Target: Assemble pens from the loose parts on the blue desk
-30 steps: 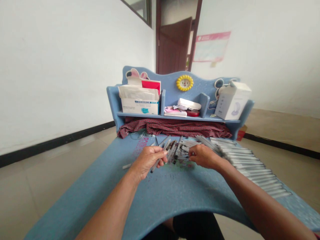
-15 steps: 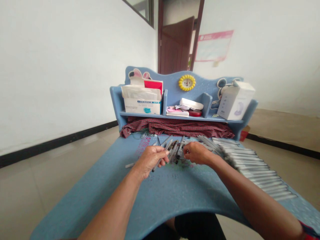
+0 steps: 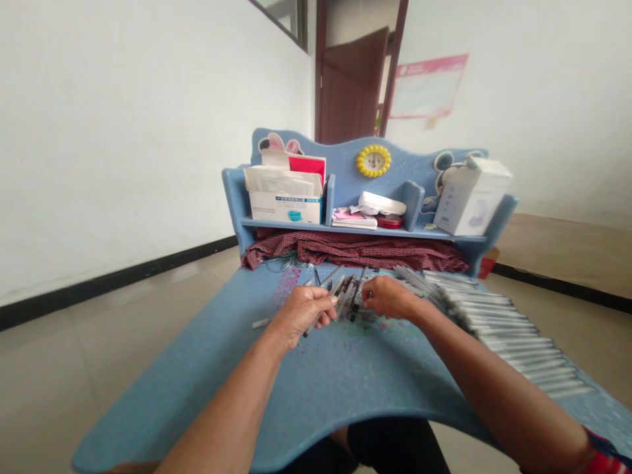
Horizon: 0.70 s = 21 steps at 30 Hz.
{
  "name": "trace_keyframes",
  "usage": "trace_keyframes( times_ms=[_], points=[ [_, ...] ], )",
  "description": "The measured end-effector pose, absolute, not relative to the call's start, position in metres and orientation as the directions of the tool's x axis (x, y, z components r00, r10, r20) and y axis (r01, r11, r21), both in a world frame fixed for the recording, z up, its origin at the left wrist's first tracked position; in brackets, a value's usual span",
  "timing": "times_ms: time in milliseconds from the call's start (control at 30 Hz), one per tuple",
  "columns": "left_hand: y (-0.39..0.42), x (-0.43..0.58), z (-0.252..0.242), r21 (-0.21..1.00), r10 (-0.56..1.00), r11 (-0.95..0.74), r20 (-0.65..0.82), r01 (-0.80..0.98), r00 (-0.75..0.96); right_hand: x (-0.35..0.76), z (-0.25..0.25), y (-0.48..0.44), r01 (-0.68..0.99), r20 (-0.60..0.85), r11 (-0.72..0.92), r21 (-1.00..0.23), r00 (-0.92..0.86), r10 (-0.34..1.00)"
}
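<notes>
My left hand [image 3: 302, 315] is curled round a thin grey pen [image 3: 323, 308] that sticks out toward the pile. A loose heap of grey pens and pen parts [image 3: 348, 293] lies in the middle of the blue desk [image 3: 326, 382]. My right hand [image 3: 389, 297] is closed at the heap's right edge, its fingertips pinching a small piece I cannot name. A long row of finished grey pens [image 3: 498, 322] runs along the desk's right side, just beyond my right wrist.
A blue shelf at the back holds a white box of masks [image 3: 285, 192], papers and a red tin [image 3: 368, 214], and a white carton [image 3: 471, 194]. Red checked cloth [image 3: 353, 250] lies under the shelf. One stray pen part [image 3: 261, 322] lies left of my left hand.
My right hand has slid slightly left, closer to the heap and to my left hand. The view has shifted a little; the left hand keeps its grip.
</notes>
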<state>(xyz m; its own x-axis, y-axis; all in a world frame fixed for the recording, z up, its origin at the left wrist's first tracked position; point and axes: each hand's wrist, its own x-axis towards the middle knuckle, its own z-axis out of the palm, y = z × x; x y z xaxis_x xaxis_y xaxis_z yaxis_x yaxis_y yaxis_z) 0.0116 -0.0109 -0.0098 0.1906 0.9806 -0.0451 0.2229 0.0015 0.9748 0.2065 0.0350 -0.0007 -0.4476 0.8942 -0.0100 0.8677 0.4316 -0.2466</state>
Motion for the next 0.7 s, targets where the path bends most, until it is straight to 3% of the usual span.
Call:
trace_keyframes(
  times_ms=[433,567,700],
  points=[
    [-0.01,0.011,-0.012,0.974,0.987,-0.004,-0.033,0.225,0.16,0.193,-0.007,0.043,0.849,0.058,0.498,-0.178,-0.496,0.866],
    [-0.007,0.01,-0.012,0.983,0.998,-0.031,0.022,0.179,0.053,0.191,-0.009,0.046,0.848,0.069,0.504,-0.163,-0.499,0.864],
    [-0.003,0.001,-0.007,0.994,0.98,-0.09,0.098,0.054,-0.175,0.186,-0.008,0.041,0.826,0.07,0.54,-0.163,-0.536,0.841]
  ],
)
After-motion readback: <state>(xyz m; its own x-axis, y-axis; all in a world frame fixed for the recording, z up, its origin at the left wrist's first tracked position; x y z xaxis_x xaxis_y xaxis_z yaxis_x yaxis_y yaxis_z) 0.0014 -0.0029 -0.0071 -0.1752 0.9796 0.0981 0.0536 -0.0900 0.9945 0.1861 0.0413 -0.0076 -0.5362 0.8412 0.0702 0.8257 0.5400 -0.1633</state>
